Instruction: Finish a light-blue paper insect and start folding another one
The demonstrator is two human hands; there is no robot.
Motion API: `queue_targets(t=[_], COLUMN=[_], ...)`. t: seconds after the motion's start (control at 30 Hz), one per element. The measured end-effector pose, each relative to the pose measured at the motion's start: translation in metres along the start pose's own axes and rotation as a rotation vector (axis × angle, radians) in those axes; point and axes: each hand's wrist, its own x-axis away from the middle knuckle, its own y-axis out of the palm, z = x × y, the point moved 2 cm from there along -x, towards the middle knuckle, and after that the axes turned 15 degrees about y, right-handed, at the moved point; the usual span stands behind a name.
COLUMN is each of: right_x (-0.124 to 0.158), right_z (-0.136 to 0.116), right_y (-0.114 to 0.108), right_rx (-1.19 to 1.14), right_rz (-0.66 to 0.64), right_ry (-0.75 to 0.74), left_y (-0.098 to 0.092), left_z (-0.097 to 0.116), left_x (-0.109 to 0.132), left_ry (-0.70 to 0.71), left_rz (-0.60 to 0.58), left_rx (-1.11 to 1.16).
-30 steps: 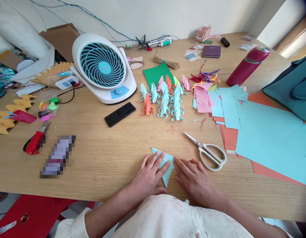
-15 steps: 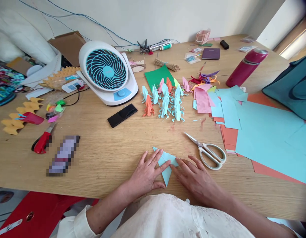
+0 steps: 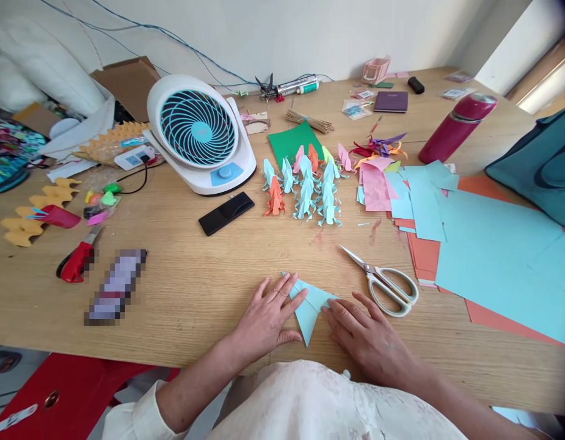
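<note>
A light blue sheet of paper (image 3: 308,311), folded into a triangle with crease lines, lies on the table in front of me with one point towards my body. My left hand (image 3: 266,318) rests flat with its fingers spread over the paper's left corner. At the right corner, my right hand (image 3: 362,330) has its thumb and index finger together on the paper's tip. Just beyond my right hand lie scissors (image 3: 392,290) with white handles, blades pointing up and left.
Several folded paper figures (image 3: 305,195) stand further back, near a black phone (image 3: 226,213) and a white fan (image 3: 200,134). Stacked blue paper (image 3: 502,263) lies at right, below a magenta flask (image 3: 456,128). A red-handled cutter (image 3: 79,261) is at left.
My left thumb and fingers have drawn back a little to the left, uncovering more of the paper. My right hand has shifted slightly right, and the paper's right corner reaches further out.
</note>
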Motion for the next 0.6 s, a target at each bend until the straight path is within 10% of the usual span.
queue_targets(t=[0.6], right_x=[0.003], right_z=[0.007], right_y=[0.000], right_rx=[0.069], right_rz=[0.078], right_ry=[0.355], left_y=[-0.022], left_z=[-0.007], left_x=[-0.028], left_ry=[-0.231], left_rz=[0.207], left_rx=[0.098])
